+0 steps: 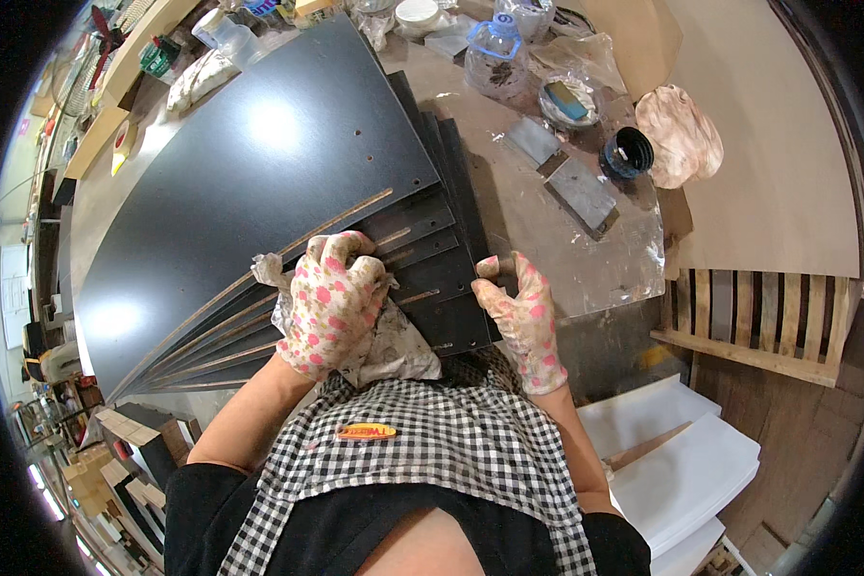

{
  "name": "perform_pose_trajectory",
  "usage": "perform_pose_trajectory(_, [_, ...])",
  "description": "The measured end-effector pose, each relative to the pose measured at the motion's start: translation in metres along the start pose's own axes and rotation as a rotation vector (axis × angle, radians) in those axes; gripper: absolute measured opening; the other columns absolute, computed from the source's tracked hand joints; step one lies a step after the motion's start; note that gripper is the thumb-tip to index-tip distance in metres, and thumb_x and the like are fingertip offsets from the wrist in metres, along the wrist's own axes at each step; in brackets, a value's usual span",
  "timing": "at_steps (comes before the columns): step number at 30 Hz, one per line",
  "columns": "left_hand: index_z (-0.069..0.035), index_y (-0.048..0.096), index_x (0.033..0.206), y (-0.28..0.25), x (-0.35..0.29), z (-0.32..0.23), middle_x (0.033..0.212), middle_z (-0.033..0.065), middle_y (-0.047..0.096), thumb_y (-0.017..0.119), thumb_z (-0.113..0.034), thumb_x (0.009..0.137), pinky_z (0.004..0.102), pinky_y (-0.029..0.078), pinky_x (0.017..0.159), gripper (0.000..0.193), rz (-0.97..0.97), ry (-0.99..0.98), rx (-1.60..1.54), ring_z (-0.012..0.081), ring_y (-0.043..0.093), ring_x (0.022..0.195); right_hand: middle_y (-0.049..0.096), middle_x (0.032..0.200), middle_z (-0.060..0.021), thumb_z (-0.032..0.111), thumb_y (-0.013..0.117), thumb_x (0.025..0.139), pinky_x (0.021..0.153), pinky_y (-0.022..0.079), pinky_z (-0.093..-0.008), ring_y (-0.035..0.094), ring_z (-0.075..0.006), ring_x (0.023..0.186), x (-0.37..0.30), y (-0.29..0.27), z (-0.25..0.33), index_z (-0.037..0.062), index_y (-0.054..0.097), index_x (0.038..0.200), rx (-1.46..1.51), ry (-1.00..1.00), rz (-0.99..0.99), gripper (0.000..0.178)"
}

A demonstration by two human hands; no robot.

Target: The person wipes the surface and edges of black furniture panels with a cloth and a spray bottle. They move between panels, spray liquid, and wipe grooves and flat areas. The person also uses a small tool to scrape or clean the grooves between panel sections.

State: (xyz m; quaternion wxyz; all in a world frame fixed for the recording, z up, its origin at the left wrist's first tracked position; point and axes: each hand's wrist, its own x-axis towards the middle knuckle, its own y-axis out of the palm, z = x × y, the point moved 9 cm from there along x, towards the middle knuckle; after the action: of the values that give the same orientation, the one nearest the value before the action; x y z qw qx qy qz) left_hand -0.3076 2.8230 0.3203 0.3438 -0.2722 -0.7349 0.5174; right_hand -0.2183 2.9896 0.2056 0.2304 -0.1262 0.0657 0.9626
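My left hand (326, 312), in a white glove with pink flower spots, is closed on a crumpled, stained white rag (398, 350). It presses at the slotted edge of the top panel in a fanned stack of black panels (230, 163). My right hand (526, 326), gloved the same way, is by the right edges of the lower panels. Its thumb and forefinger curl toward each other in a pinch. Whether anything small sits between those fingertips I cannot make out. Small holes and narrow brown grooves run along the panels' straight edges.
On the worktable (595, 278) lie grey flat blocks (583, 195), a black cup (627, 154), a bowl with a sponge (568, 101) and a plastic jug (496, 58). A stained cloth (680, 136) rests on cardboard at right. Below are a wooden pallet (758, 317) and white sheets (686, 461).
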Motion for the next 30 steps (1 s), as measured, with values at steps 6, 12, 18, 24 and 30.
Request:
perform_pose_trajectory(6, [-0.011, 0.068, 0.09, 0.006, -0.008, 0.004, 0.116, 0.0107, 0.057, 0.079, -0.014, 0.069, 0.0468, 0.048, 0.089, 0.025, 0.076, -0.02, -0.042, 0.0335, 0.054, 0.105, 0.07, 0.089, -0.0128, 0.017, 0.068, 0.092, 0.067, 0.052, -0.0329, 0.068, -0.0221, 0.073, -0.003, -0.005, 0.039, -0.0005, 0.058, 0.116, -0.406, -0.323, -0.044, 0.031])
perform_pose_trajectory(12, [-0.015, 0.07, 0.104, 0.017, -0.044, -0.014, 0.109, 0.0072, 0.06, 0.079, -0.029, 0.071, 0.0456, 0.048, 0.083, 0.037, 0.162, 0.094, -0.036, 0.0307, 0.057, 0.099, 0.072, 0.095, -0.0164, 0.007, 0.07, 0.089, 0.074, 0.056, -0.0318, 0.072, -0.0221, 0.082, -0.012, 0.005, 0.045, -0.0014, 0.062, 0.112, -0.477, -0.276, 0.116, 0.026])
perform_pose_trajectory(18, [-0.009, 0.065, 0.113, 0.028, -0.054, -0.011, 0.106, 0.0092, 0.06, 0.076, -0.025, 0.074, 0.0442, 0.048, 0.081, 0.044, 0.179, -0.009, -0.101, 0.0299, 0.058, 0.097, 0.073, 0.099, -0.0148, 0.007, 0.074, 0.085, 0.073, 0.056, -0.0298, 0.071, -0.0177, 0.085, -0.017, 0.018, 0.029, -0.0007, 0.064, 0.112, -0.495, -0.136, 0.086, 0.029])
perform_pose_trajectory(24, [-0.004, 0.065, 0.107, 0.034, -0.062, -0.014, 0.103, 0.0138, 0.06, 0.069, -0.026, 0.082, 0.0437, 0.049, 0.077, 0.033, 0.293, -0.061, -0.193, 0.031, 0.058, 0.097, 0.071, 0.09, -0.0177, 0.003, 0.066, 0.091, 0.068, 0.056, -0.036, 0.071, -0.0303, 0.077, -0.04, 0.014, 0.047, -0.0002, 0.061, 0.109, -0.553, -0.291, 0.138, 0.02])
perform_pose_trajectory(30, [-0.008, 0.068, 0.104, 0.037, -0.078, -0.02, 0.097, 0.0104, 0.062, 0.075, -0.036, 0.076, 0.0442, 0.05, 0.079, 0.04, 0.254, -0.019, -0.195, 0.0303, 0.061, 0.091, 0.065, 0.079, -0.0098, 0.007, 0.065, 0.087, 0.057, 0.051, -0.036, 0.065, -0.0256, 0.065, -0.06, 0.033, 0.07, 0.0072, 0.064, 0.118, -0.871, -0.607, 0.43, 0.031])
